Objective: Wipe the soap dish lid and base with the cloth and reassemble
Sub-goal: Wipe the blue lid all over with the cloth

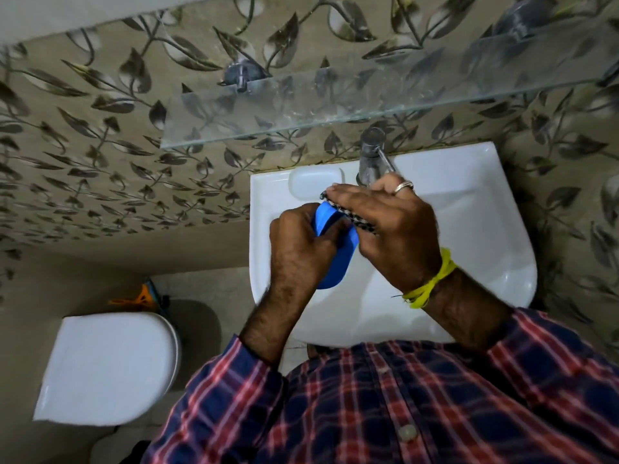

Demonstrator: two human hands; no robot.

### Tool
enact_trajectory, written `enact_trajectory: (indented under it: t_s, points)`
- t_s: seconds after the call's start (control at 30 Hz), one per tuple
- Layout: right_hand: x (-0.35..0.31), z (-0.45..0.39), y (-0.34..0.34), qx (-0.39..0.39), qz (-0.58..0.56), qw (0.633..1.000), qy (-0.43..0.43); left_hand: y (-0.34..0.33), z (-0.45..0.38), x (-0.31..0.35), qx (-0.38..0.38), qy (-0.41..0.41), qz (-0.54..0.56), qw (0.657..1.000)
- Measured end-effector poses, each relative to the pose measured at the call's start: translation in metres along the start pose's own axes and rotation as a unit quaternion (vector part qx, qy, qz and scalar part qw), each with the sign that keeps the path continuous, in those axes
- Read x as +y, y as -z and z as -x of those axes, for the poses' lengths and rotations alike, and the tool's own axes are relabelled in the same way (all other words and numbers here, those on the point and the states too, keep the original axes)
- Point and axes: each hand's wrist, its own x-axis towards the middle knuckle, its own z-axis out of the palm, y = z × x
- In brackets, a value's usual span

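Wiping step — left hand [301,249] grips blue soap dish piece [335,249]; right hand [392,226] presses cloth [348,212] on it. Next — probably the other half.

Both hands sit over the white basin [469,229], left hand [298,249] gripping the blue soap dish piece [338,259] w/ right hand [388,226] pressing the checked cloth [348,214] on it, so mid-bowl is blocked but bowl's right side & front lip are open. Tap [371,155] stands just behind the right knuckles, and the glass shelf [335,105] juts out above it, so room upward at the back wall is tight. Back-left basin ledge w/ moulded soap recess [315,182] is bare & reachable; left of basin drops to the floor by the toilet lid [107,366].
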Motion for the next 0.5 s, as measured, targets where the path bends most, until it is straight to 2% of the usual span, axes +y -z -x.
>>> enact_trajectory:
  t_s: [0.13, 0.2, 0.3, 0.4, 0.5]
  points:
    - [0.005, 0.011, 0.005, -0.002, 0.005, 0.994, -0.106, 0.002, 0.005, -0.007, 0.019, -0.006, 0.02, 1.0]
    - [0.001, 0.008, 0.001, -0.007, -0.004, 0.995, -0.103, 0.001, 0.002, -0.007, 0.012, 0.009, 0.03, 0.999]
    - [-0.005, 0.001, -0.002, 0.013, -0.016, 0.996, -0.084, 0.005, -0.002, -0.003, 0.042, -0.025, 0.032, 0.998]
    - [0.0, 0.004, 0.0, 0.022, -0.015, 0.99, -0.137, 0.007, -0.002, -0.001, 0.067, -0.05, 0.046, 0.995]
    - [-0.001, 0.002, 0.002, 0.024, -0.013, 0.988, -0.153, 0.0, 0.003, 0.0, 0.058, -0.028, 0.064, 0.996]
